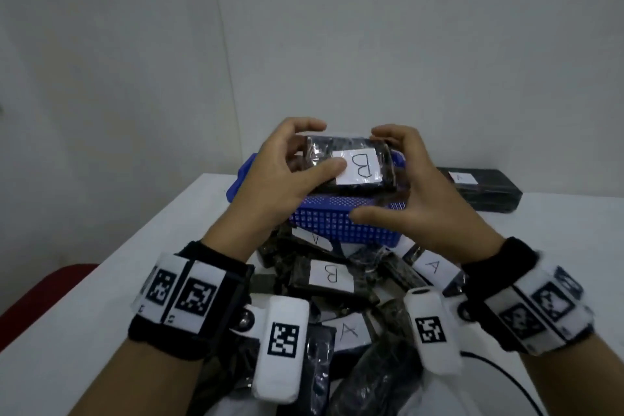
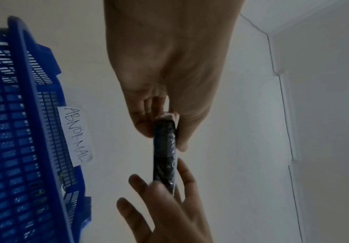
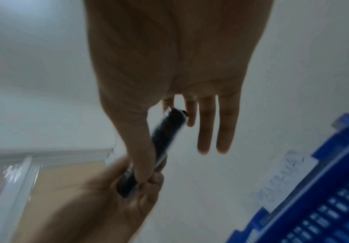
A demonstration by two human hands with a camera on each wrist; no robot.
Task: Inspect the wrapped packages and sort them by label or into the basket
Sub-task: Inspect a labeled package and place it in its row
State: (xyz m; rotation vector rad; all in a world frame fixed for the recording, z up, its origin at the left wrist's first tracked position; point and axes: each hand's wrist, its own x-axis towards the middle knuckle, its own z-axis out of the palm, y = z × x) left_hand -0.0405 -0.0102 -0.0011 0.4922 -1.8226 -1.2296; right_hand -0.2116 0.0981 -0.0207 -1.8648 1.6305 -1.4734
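**Package marked B under inspection above the basket**

While the white bench point(image 1: 118, 280) carries the unsorted heap at the lower centre of the head view, the left hand point(image 1: 270, 186) at centre frame grips the left end of a flat, dark, plastic-wrapped package with a white paper label reading B point(image 1: 351, 165), thumb pressed on the label's edge and fingers point(image 2: 140, 125) curled behind. To its right, the right hand point(image 1: 412, 199) pinches the package's far edge with its upper fingers point(image 3: 190, 113), while the thumb and the two outer fingers stand loose and spread. The package is lifted above the blue perforated plastic basket point(image 1: 337, 223), whose paper tag point(image 2: 75, 134) reads ABNORMAL in the left wrist view. At the right edge lies a long dark package labelled A point(image 1: 483, 189).

This looks like the inspection step. Next, I judge, comes a decision: if the wrap is sound, the package goes to a B place, which I cannot see; otherwise into the basket.
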